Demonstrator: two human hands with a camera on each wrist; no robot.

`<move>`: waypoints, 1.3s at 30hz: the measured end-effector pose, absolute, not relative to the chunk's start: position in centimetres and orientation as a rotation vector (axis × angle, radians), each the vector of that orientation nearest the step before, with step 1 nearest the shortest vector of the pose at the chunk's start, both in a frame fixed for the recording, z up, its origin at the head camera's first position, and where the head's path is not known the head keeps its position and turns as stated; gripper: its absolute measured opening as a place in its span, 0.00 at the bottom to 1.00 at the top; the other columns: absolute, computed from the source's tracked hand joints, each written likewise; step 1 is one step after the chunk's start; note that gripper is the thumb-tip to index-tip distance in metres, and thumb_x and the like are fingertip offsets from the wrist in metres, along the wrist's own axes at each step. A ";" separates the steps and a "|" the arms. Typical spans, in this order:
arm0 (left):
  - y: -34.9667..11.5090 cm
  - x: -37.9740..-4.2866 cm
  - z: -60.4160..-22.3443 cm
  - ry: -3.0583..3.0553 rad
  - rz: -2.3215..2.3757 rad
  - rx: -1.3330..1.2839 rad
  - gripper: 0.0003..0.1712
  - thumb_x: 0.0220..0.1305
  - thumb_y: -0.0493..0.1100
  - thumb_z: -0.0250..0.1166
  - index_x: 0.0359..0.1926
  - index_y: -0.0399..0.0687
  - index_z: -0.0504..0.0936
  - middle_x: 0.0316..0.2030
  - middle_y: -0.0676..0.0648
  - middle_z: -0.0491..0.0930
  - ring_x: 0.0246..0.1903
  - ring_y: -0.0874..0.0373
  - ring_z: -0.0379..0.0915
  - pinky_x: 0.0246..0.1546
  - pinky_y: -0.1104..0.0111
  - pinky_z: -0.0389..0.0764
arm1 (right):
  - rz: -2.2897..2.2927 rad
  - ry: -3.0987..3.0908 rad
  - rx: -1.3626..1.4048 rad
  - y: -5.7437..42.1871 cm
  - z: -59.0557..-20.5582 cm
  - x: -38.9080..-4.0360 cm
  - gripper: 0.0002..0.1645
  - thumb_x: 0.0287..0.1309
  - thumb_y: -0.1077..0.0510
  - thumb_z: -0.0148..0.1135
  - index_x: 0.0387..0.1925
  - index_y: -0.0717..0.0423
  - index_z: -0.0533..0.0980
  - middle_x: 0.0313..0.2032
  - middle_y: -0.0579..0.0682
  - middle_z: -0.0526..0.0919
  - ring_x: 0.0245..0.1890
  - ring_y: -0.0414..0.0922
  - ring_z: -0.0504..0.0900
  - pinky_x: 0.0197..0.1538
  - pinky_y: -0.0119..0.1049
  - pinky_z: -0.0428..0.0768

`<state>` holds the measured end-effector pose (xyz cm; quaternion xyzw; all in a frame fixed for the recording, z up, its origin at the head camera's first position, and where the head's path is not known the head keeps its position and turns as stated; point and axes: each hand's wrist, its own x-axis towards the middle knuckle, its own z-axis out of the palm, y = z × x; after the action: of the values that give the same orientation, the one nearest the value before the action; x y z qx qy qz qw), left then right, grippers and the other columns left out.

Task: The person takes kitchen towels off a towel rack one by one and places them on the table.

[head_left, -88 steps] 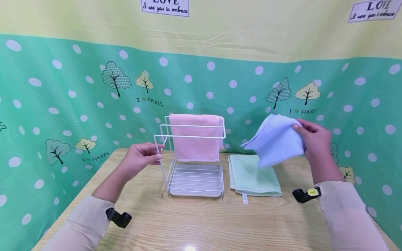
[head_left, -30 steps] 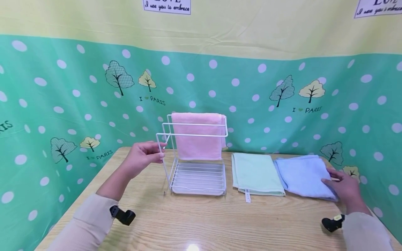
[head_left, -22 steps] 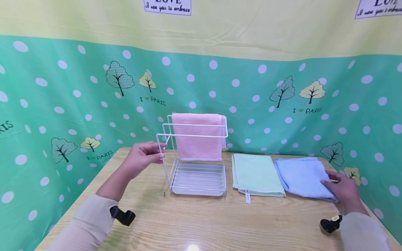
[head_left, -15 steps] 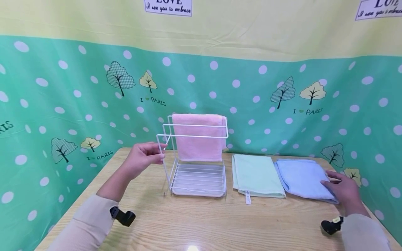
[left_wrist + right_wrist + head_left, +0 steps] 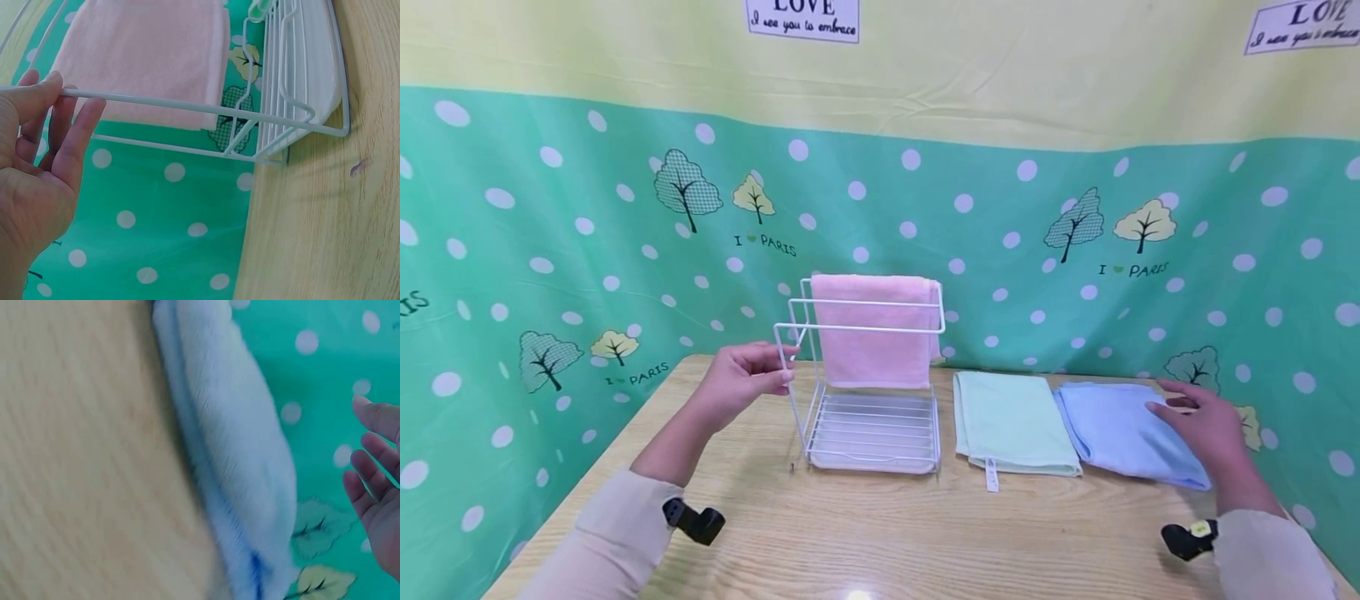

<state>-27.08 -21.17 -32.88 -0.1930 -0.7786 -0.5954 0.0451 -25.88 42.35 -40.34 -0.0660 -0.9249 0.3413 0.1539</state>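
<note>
A white wire rack [image 5: 865,328] stands on the table, a pink towel [image 5: 876,358] draped over its rear bar. My left hand [image 5: 741,383] pinches the rack's left front upright between thumb and fingers; the left wrist view shows the same grip on the white wire [image 5: 169,103]. Right of the rack lies a folded pale green towel [image 5: 1015,421] with a white tag. Beside it lies a folded blue towel [image 5: 1123,433]. Over that towel's right side hovers my right hand [image 5: 1206,425], fingers spread and holding nothing; the right wrist view shows it apart from the blue cloth [image 5: 237,437].
The rack has a slatted base with a white tray [image 5: 872,460] under it. Behind the wooden table [image 5: 925,533] hangs a green and yellow curtain [image 5: 880,208] with dots and trees. Both wrists carry small black cameras.
My right hand brought the blue towel down onto the table beside the green one, then let go and lifted slightly off it. The left hand has kept its hold on the rack.
</note>
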 end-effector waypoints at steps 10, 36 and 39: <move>-21.2 -26.9 -33.1 -2.353 -1.828 -0.576 0.18 0.59 0.34 0.70 0.51 0.34 0.83 0.42 0.46 0.83 0.34 0.52 0.80 0.38 0.59 0.87 | 0.922 -2.627 0.062 37.5 -36.9 -26.4 0.33 0.64 0.48 0.63 0.64 0.62 0.70 0.55 0.70 0.73 0.49 0.67 0.76 0.39 0.50 0.85; -21.4 -26.7 -32.0 -2.290 -1.866 -0.671 0.21 0.59 0.30 0.68 0.53 0.24 0.77 0.35 0.38 0.85 0.35 0.48 0.84 0.37 0.59 0.87 | 0.970 -2.634 0.696 25.4 -25.9 -27.8 0.30 0.62 0.52 0.67 0.65 0.51 0.72 0.61 0.55 0.73 0.54 0.54 0.76 0.54 0.54 0.80; -21.5 -26.6 -32.2 -2.313 -1.848 -0.665 0.19 0.59 0.30 0.68 0.51 0.25 0.78 0.35 0.37 0.84 0.35 0.48 0.84 0.37 0.59 0.87 | 0.958 -2.640 0.749 24.1 -25.0 -28.1 0.30 0.61 0.53 0.67 0.64 0.50 0.72 0.61 0.54 0.73 0.54 0.54 0.77 0.54 0.53 0.81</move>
<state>-26.59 -21.47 -32.17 -0.2189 -0.7611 -0.6082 0.0537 -28.06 24.11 -25.02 0.2558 -0.9020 0.3273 0.1171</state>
